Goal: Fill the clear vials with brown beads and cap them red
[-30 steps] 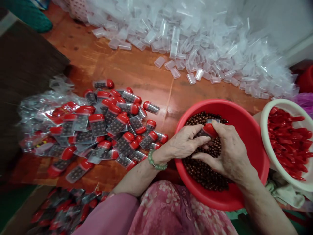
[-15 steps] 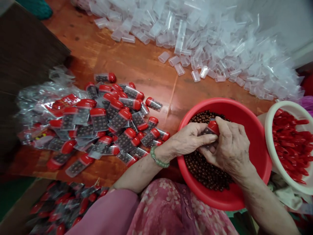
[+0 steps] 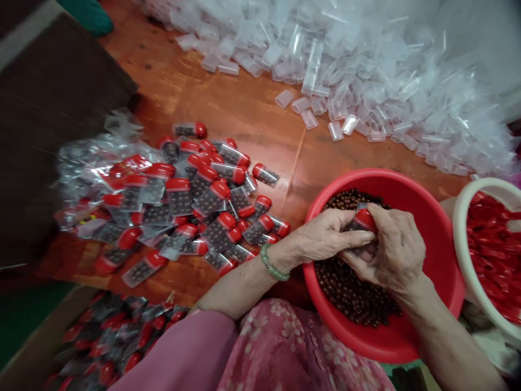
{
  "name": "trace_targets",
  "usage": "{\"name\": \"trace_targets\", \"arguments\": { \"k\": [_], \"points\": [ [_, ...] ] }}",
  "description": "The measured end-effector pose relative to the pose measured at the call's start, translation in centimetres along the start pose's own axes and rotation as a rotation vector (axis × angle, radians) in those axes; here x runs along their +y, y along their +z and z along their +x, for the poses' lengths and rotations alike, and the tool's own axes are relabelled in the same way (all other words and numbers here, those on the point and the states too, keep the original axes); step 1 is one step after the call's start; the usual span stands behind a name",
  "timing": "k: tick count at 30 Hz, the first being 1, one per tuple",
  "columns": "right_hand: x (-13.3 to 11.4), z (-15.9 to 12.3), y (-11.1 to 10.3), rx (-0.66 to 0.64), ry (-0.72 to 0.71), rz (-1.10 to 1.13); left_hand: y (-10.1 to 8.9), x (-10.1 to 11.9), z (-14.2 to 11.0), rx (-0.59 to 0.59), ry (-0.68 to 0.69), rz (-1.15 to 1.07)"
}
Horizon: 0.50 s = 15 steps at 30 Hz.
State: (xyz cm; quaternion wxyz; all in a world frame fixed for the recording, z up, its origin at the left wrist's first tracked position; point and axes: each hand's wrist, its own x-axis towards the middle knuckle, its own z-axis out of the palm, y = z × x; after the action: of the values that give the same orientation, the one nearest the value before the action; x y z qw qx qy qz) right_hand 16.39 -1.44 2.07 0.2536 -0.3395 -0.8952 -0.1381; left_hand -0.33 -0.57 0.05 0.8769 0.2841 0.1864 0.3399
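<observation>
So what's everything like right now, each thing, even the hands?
Left hand: closed on the held pack
Right hand: gripping the held pack's red end
Held pack: red-topped, partly hidden by fingers
Red bowl: open, partly filled
Brown balls: loose in the bowl
White bucket: open
Red pieces: heaped in the bucket
Clear tubes: loosely piled
Other packs: red-capped, filled, heaped
Bracelet: worn, left wrist
</observation>
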Motion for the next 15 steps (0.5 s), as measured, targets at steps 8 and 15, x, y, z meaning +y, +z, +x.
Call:
{"name": "trace_targets", "arguments": {
  "k": [8, 15],
  "points": [
    [-0.1, -0.9, 0.0, -0.064, 0.028, 0.054, 0.6, -0.1, -1.1, 0.143, 0.119, 0.179],
    [-1.4, 0.0, -0.7, -0.138, -0.004, 0.049, 1.0, -0.9, -1.7, 0.199, 0.131, 0.149]
  ]
}}
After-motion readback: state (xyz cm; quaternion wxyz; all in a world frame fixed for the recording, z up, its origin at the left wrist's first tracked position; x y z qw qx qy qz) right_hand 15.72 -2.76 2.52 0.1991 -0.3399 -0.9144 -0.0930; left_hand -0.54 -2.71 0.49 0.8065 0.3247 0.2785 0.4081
